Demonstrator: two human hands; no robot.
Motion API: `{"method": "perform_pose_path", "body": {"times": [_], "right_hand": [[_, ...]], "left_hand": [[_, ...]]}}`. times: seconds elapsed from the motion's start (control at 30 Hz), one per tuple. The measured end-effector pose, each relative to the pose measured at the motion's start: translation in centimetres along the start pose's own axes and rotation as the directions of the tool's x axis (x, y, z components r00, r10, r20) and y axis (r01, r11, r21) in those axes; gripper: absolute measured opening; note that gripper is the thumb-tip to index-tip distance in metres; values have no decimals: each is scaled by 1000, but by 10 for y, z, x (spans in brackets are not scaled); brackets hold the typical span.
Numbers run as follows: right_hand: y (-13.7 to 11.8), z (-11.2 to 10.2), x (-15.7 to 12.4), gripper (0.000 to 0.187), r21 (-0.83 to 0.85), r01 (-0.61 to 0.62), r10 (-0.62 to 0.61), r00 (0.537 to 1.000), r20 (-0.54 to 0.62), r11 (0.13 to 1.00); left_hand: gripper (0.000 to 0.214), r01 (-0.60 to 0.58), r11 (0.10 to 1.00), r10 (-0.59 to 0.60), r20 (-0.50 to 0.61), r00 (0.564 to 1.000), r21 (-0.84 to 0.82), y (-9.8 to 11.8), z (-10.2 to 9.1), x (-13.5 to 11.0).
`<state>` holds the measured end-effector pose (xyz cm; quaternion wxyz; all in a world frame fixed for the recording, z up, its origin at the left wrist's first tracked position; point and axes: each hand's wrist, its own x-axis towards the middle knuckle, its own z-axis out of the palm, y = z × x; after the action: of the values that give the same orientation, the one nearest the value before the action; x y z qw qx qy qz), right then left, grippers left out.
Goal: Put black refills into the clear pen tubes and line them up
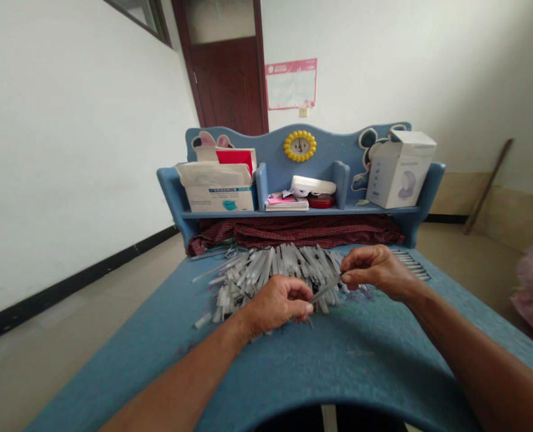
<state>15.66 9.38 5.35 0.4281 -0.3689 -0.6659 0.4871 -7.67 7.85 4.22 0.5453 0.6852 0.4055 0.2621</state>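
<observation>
A slim translucent pen barrel [326,289] slants between my two hands, over the front right of a pile. My left hand [282,300] pinches its lower left end between thumb and fingers. At its upper right end, my right hand [370,271] is closed with thumb against fingertips; a small dark spot shows there. The pile of similar clear and frosted barrels [266,270] lies just behind my left hand, with a few black bits among them. Beyond my right hand, several slim pens [413,264] lie side by side in a row.
The blue desk [320,366] carries a shelf at its back with a mask box [219,192], a white box [401,171], papers [287,204] and a red round tin [321,201]. Folded checked cloth [293,231] lies beneath the shelf. A stick [489,186] leans at the right wall.
</observation>
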Motion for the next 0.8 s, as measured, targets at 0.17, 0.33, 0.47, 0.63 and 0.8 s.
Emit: {"method": "perform_pose_path", "body": {"times": [0.17, 0.33, 0.47, 0.63, 0.8], "right_hand": [[1, 0, 0, 20, 32, 31, -31, 999, 6, 999], [1, 0, 0, 22, 28, 16, -16, 1000, 10, 999], [0, 0, 0, 23, 28, 2, -3, 1000, 16, 1000], [1, 0, 1, 22, 26, -11, 10, 1000, 25, 1000], [4, 1, 2, 24, 39, -28, 26, 999, 45, 999]], "left_hand": [[15, 20, 996, -15, 54, 998, -91, 2, -2, -2], [15, 27, 994, -21, 53, 998, -108, 4, -3, -3], [16, 22, 994, -20, 22, 1000, -110, 3, -3, -3], [16, 27, 991, -21, 46, 999, -133, 3, -4, -4], [18, 41, 992, -40, 13, 999, -119, 5, -3, -4]]}}
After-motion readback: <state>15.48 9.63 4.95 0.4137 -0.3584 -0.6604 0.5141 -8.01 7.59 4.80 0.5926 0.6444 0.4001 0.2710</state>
